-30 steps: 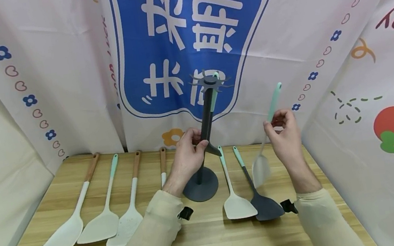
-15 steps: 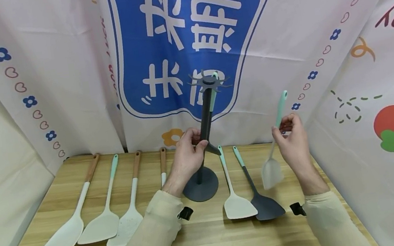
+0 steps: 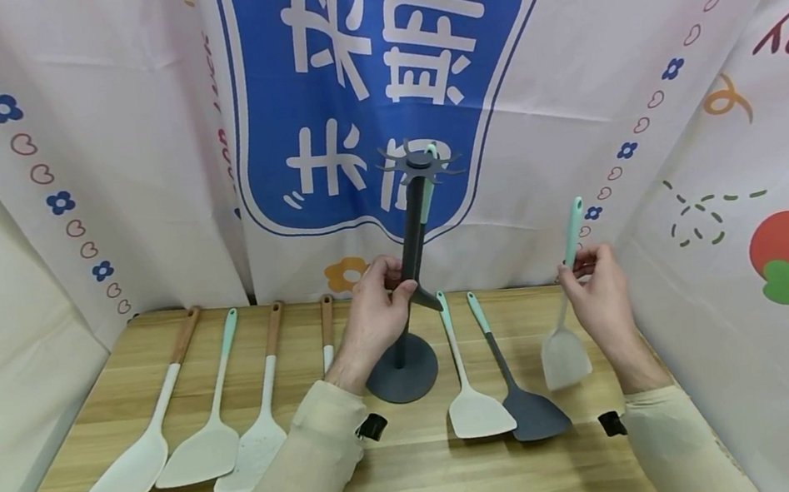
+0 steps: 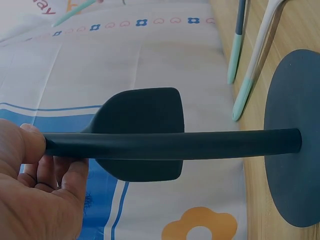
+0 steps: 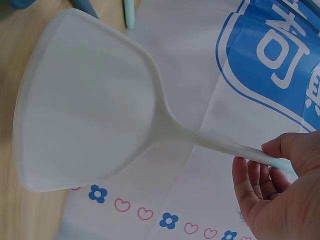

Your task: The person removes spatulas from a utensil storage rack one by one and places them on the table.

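My left hand (image 3: 373, 308) grips the post of a dark grey utensil stand (image 3: 404, 379), its thumb and fingers around the shaft below the hooked top ring. From that ring hangs a dark turner (image 4: 140, 109) with a mint handle, behind the post in the left wrist view. At the right, my right hand (image 3: 602, 297) pinches a white turner (image 3: 565, 358) where its mint handle meets the white shaft. The handle points up and the wide blade (image 5: 85, 105) hangs down, low over the right part of the table.
A white turner (image 3: 477, 413) and a dark grey turner (image 3: 534, 415) lie overlapping right of the stand. On the left lie a white wok turner (image 3: 124, 477), a mint-handled turner (image 3: 200, 454) and wooden-handled utensils, one partly hidden by my left arm. Printed cloth walls the table.
My right hand has moved right and downward with the white turner, bringing its blade beyond the dark grey one and closer to the table. My left hand and the stand stay put.
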### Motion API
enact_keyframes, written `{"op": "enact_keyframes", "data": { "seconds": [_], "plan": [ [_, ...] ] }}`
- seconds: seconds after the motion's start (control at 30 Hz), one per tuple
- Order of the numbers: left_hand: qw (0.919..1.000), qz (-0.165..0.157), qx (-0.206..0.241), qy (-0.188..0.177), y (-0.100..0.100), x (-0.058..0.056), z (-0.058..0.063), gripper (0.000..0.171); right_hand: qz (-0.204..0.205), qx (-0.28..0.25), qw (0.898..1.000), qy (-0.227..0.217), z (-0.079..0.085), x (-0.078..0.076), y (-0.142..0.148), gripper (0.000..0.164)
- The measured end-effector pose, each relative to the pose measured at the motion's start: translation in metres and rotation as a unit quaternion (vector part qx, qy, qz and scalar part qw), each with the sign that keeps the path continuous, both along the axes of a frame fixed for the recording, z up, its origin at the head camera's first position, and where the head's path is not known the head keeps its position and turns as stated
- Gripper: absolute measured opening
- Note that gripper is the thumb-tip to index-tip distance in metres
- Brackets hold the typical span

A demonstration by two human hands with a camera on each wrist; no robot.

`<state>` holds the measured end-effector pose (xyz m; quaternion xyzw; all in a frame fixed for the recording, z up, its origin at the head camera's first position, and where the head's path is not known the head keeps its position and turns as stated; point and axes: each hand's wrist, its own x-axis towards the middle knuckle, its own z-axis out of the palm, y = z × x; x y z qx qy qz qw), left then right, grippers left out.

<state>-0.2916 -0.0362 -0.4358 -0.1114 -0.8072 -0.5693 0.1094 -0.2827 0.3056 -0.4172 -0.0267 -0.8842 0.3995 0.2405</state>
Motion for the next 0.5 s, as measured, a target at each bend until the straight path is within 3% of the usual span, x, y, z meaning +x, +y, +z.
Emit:
{"op": "enact_keyframes", "data": {
  "seconds": [0.5],
  "plan": [
    [1.0,0.0,-0.001,0.002,0.0,-0.001,-0.001,0.018,0.003,0.06,0.996,-0.066,-0.02,-0.003,0.019,0.026]
  ]
}}
